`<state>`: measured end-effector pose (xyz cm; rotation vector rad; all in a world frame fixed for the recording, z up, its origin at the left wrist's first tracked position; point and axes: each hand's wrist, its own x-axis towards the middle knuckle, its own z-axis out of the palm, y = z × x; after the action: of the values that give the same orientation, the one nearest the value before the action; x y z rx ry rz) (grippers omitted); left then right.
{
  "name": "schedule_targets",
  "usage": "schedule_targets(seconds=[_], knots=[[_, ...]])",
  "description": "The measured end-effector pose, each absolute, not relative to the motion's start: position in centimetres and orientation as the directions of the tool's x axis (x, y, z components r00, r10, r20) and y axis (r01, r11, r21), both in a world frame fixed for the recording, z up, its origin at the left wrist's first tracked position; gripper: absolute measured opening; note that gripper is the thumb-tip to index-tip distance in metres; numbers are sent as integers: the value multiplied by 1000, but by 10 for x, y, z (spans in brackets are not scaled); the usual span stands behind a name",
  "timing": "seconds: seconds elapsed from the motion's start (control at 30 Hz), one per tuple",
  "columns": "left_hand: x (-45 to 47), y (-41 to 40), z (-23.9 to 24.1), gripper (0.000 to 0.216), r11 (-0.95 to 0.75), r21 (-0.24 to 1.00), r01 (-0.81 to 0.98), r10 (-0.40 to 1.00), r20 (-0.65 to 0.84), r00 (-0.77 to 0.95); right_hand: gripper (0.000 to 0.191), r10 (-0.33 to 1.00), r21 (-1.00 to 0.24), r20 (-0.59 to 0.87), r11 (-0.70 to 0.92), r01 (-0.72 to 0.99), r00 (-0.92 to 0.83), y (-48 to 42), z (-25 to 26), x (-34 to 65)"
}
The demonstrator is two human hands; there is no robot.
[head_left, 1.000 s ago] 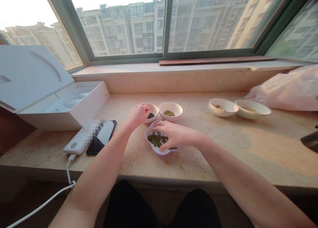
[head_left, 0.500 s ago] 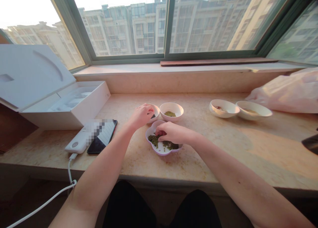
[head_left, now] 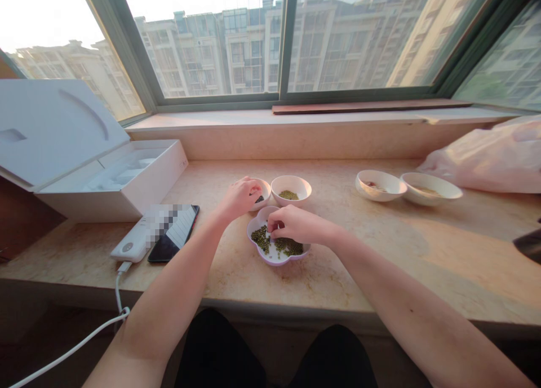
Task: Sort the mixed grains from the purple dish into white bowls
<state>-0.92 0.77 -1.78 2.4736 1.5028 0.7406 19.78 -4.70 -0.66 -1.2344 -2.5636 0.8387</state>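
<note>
My left hand [head_left: 240,197] reaches over the left small white bowl [head_left: 266,186], which holds dark beans [head_left: 260,199]. Its fingers are curled together at the bowl, and whatever they hold is hidden. Over a flower-shaped bowl [head_left: 274,259] with a lilac rim, my right hand [head_left: 292,224] has thumb and fingertips pinched together just above the green beans [head_left: 260,239]. Anything in that pinch is too small to make out. The beans lie in two patches, with white bottom between them. A second white bowl [head_left: 296,183], touching the left one, contains paler green beans [head_left: 289,195].
Two more white bowls [head_left: 382,192] with small contents stand to the right, by a plastic bag [head_left: 486,157]. At left are an open white box [head_left: 156,177], a power bank [head_left: 135,241] with a cable and a phone [head_left: 175,236]. The counter's front edge runs below my forearms.
My right hand has lifted slightly off the beans in the flower-shaped bowl, its fingers drawn closer together. My left hand stays at the bowl of dark beans.
</note>
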Motion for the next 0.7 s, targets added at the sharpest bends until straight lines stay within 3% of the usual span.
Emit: schedule_targets(seconds=[0.23, 0.4, 0.53, 0.7], knots=[[-8, 4, -13, 25, -468, 390, 793, 875, 327, 356, 16, 783, -669, 50, 487, 561, -620, -42, -4, 205], [1, -12, -6, 24, -499, 381, 778, 850, 392, 352, 27, 870, -657, 312, 488, 574, -383, -30, 0, 214], [15, -34, 0, 24, -637, 303, 709, 769, 312, 558, 19, 901, -647, 399, 407, 645, -168, -19, 0, 222], [26, -55, 4, 24, -779, 248, 576, 612, 102, 784, 17, 916, -627, 391, 337, 702, -90, -11, -6, 228]])
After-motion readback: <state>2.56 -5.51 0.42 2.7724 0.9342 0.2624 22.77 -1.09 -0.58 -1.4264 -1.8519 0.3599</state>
